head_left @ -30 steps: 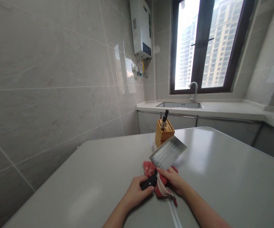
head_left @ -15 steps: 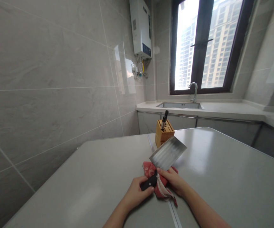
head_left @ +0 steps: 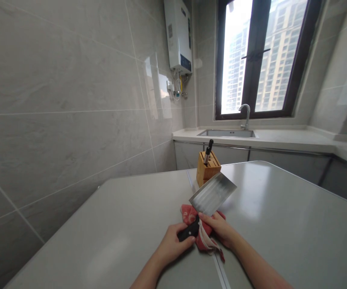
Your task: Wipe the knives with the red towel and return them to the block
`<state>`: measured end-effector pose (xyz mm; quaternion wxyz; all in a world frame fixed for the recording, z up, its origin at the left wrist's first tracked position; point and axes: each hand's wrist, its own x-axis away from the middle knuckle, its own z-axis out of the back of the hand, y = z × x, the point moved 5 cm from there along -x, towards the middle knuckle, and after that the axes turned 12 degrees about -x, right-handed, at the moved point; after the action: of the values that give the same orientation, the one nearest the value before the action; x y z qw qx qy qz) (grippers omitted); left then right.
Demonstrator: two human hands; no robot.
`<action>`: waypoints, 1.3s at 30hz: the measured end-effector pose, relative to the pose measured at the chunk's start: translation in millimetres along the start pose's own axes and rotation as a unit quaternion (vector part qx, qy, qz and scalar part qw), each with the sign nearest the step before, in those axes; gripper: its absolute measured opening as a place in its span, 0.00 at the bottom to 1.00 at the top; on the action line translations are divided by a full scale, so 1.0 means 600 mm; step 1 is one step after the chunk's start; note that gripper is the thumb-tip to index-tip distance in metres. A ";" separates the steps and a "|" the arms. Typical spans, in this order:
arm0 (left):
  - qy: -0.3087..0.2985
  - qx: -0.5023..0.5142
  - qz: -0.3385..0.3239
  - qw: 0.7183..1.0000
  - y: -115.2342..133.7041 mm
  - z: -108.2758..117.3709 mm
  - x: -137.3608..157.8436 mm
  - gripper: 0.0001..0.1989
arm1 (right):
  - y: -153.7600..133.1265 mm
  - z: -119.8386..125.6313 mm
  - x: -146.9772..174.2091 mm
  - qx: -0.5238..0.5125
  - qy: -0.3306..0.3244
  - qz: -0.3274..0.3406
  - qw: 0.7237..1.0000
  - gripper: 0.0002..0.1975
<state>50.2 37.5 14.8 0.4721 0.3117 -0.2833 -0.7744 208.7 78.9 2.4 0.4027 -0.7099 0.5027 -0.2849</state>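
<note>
A cleaver (head_left: 213, 194) with a broad steel blade and a black riveted handle is held tilted above the table, its blade pointing away and to the right. My left hand (head_left: 173, 243) is closed around the handle. Bunched under the handle and the base of the blade is a red and white cloth (head_left: 205, 237). My right hand (head_left: 218, 226) grips this cloth, its thumb pressed near where handle and blade meet. The fingers beneath the cloth are hidden. Just beyond the blade stands a wooden knife block (head_left: 204, 170) with two dark-handled tools in its slots.
The pale glossy table (head_left: 125, 216) has a seam running through it, and its far edge lies behind the block. Farther back are a white counter (head_left: 288, 136), a sink (head_left: 227, 133) and a tap (head_left: 245, 114). A tiled wall (head_left: 71, 88) rises on the left.
</note>
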 end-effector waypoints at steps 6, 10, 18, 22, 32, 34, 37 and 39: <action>0.003 0.001 -0.002 1.000 0.000 0.000 0.001 0.13 | 0.005 0.004 -0.002 0.001 0.001 -0.004 1.000 0.21; 0.003 -0.003 0.005 1.000 -0.003 -0.001 0.000 0.12 | 0.002 0.002 0.000 0.004 0.002 -0.003 1.000 0.23; -0.006 0.010 0.007 1.000 0.004 0.001 0.000 0.15 | -0.001 -0.001 0.000 0.005 -0.003 0.003 1.000 0.22; -0.006 0.010 0.006 1.000 0.001 0.000 0.000 0.15 | 0.003 0.003 -0.001 0.005 0.004 -0.008 1.000 0.22; -0.004 -0.005 0.002 1.000 -0.004 -0.002 -0.001 0.15 | 0.000 0.000 0.002 0.009 -0.001 -0.005 1.000 0.21; -0.001 -0.003 0.000 1.000 0.001 0.000 -0.001 0.15 | -0.002 -0.002 0.002 0.011 -0.006 -0.001 1.000 0.21; 0.007 0.001 -0.001 1.000 0.009 0.004 0.000 0.15 | -0.005 -0.005 0.003 0.012 -0.006 0.007 1.000 0.23; 0.015 0.002 -0.003 1.000 0.014 0.007 0.002 0.16 | -0.007 -0.006 0.004 0.013 -0.003 0.012 1.000 0.25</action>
<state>51.1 33.9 23.7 0.4737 0.3250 -0.2770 -0.7702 208.6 76.5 7.7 0.4170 -0.6995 0.5058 -0.2847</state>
